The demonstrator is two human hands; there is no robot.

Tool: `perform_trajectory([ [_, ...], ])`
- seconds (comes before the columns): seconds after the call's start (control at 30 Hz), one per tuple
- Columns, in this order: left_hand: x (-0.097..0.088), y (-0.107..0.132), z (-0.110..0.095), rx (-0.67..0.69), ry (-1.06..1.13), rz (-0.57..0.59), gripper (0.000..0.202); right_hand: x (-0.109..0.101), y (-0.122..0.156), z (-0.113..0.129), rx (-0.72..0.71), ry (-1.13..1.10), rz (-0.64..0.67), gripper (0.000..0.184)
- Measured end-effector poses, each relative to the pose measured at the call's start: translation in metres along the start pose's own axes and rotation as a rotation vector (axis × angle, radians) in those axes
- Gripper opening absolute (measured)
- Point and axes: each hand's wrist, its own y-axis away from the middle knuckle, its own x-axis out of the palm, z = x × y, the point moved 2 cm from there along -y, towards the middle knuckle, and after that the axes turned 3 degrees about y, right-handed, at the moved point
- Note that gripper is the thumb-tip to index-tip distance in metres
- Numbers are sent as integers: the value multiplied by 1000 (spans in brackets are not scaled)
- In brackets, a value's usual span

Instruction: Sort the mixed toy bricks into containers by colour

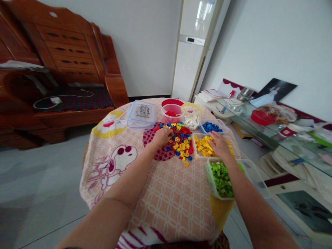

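Observation:
My left hand (163, 136) is at the left side of a loose pile of mixed toy building bricks (183, 145) in yellow, red and blue. Its fingers are curled together, and whatever they hold is hidden. Over a clear plastic box (195, 152) of yellow bricks (203, 145), my right hand (221, 144) reaches in with its fingers apart. Nearer me, partly behind my right forearm, is a box of green bricks (220, 178). Blue bricks (211, 127) fill another box just beyond the yellow ones.
A pink-rimmed tub (172, 118) with red bricks stands at the back, beside white bricks (191, 122). Clear lids (142, 114) lie at the back left. A patterned cloth (171, 204) covers the round table. To the right is a cluttered glass table (285, 141); a wooden bench (67, 65) stands left.

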Motion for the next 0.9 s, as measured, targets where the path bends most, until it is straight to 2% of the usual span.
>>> perform_trajectory([
  [0.27,-1,-1,3,12,119,-34,23,1,1,0,-15,-12,-33,48],
  [0.57,-16,-1,0,-19,375,-77,21,0,2,0,-12,-16,-23,47],
  [0.9,-5,-4,0,12,621,-54,20,1,1,-1,7,-1,-2,46],
])
